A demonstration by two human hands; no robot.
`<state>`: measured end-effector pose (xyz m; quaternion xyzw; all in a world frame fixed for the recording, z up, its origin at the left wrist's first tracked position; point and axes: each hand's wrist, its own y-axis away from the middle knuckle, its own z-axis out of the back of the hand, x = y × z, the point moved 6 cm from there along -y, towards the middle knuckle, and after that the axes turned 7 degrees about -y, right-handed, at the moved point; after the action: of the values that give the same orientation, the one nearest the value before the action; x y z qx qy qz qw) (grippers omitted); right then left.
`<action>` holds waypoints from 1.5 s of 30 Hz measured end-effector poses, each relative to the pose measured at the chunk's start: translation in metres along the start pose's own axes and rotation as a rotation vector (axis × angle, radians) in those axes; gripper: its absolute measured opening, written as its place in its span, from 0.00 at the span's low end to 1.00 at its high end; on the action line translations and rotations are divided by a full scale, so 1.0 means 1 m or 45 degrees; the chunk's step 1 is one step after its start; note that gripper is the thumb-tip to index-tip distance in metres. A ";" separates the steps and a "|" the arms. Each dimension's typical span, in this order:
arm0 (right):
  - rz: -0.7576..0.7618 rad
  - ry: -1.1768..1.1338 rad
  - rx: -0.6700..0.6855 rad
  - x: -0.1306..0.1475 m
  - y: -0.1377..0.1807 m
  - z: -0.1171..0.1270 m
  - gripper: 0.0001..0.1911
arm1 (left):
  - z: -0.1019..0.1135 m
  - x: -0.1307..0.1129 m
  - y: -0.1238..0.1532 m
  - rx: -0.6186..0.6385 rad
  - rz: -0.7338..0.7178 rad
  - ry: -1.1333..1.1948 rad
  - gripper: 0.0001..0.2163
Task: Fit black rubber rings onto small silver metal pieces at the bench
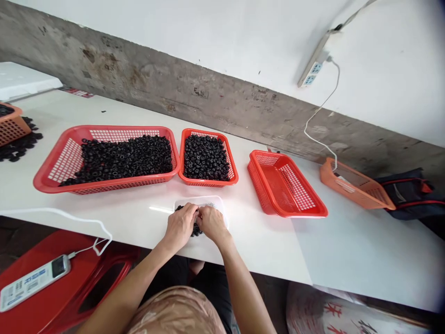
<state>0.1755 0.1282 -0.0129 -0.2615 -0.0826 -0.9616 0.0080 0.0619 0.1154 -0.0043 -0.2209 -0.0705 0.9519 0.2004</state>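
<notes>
Black rings (195,229) bunch between downturned left hand (180,226) and right hand (212,223).

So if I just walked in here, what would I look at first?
The big red basket and small red basket, both heaped with black rings, stand out first, in the middle of the white table. Nearer you, the left hand and right hand are over a white tray, with more rings under them. High on the wall at the right, there's a white power strip.
</notes>
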 end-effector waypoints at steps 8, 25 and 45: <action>-0.046 -0.590 -0.333 -0.017 0.012 0.010 0.06 | 0.006 0.002 -0.003 -0.032 -0.007 0.176 0.10; 0.015 -1.569 -0.384 -0.004 0.052 0.024 0.11 | 0.016 0.010 0.009 0.180 0.416 1.468 0.13; 0.051 -1.430 -0.365 0.004 0.080 0.040 0.19 | 0.018 -0.001 0.027 0.189 0.377 1.454 0.13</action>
<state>0.1964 0.0556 0.0352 -0.7316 0.0617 -0.6768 -0.0545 0.0451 0.0898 0.0058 -0.6908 0.1468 0.7027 0.0865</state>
